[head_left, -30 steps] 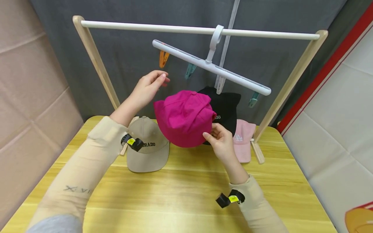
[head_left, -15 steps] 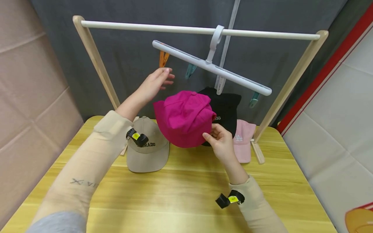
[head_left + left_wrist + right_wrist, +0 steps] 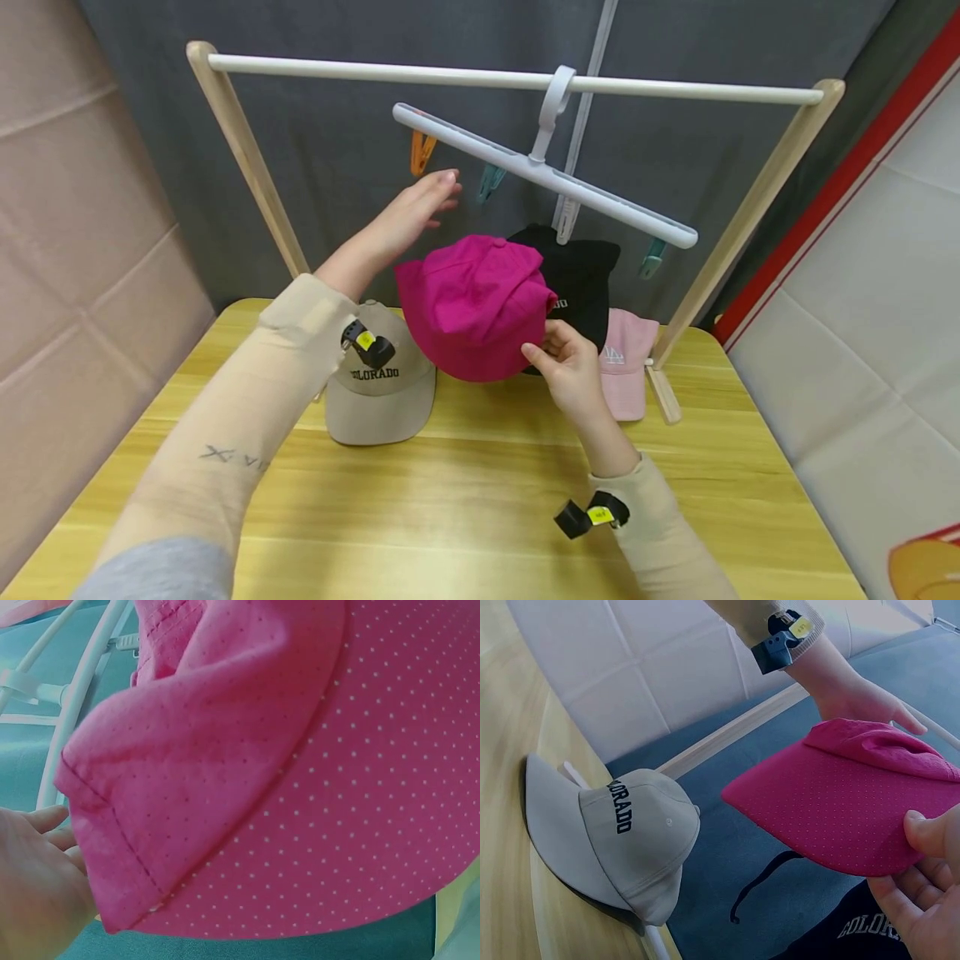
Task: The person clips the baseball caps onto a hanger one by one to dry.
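Observation:
A magenta cap (image 3: 480,300) is held up in front of the hanger by my right hand (image 3: 573,371), whose thumb and fingers pinch the brim's edge. In the right wrist view the cap's dotted brim (image 3: 840,810) lies between that thumb and the fingers below. My left hand (image 3: 412,212) is raised with extended fingers just under an orange clip (image 3: 422,152) and left of a teal clip (image 3: 491,182). It holds nothing; the left wrist view has it beside the cap's crumpled crown (image 3: 187,750). A white hanger (image 3: 480,148) tilts down to the right above the cap.
Behind the magenta cap, a black cap (image 3: 588,271) hangs under a white clip (image 3: 567,223). Another teal clip (image 3: 652,260) is at the hanger's right end. A beige cap (image 3: 382,412) and a pink cap (image 3: 626,367) rest on the wooden table (image 3: 480,517). A rack bar (image 3: 337,71) spans above.
My left hand has moved right and slightly up, from left of the orange clip to beneath it, and its fingers have straightened. My right hand and the magenta cap have hardly moved.

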The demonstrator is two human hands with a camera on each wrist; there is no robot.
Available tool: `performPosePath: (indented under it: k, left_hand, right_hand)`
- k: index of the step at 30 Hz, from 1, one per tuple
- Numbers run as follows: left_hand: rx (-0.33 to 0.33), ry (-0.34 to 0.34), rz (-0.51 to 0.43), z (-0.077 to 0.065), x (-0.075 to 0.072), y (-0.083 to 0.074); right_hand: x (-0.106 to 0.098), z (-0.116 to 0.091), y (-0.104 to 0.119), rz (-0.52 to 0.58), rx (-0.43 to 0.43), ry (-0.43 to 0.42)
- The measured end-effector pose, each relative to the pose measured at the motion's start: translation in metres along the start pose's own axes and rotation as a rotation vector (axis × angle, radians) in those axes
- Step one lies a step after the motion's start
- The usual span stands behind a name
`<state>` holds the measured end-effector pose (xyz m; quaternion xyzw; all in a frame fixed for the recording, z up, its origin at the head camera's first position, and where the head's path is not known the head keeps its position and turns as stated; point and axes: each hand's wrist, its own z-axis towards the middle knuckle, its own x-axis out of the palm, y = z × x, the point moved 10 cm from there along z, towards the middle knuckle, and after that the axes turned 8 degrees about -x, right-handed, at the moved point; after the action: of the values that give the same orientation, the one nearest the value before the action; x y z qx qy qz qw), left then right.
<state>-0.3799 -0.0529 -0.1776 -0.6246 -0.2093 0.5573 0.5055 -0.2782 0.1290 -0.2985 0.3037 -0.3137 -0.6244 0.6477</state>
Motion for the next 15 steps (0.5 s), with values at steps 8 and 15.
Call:
performPosePath:
  k: [8,15]
  left_hand:
    - [-0.046,-0.005,0.049,0.009,0.002,0.002]
    - [-0.069,0.011,0.079,0.013,0.007,0.003]
  right_hand:
    - [0.000,0.000,0.000,-0.002,-0.007,-0.001]
    - [-0.001,-0.001,0.000,0.000,0.001,-0.010]
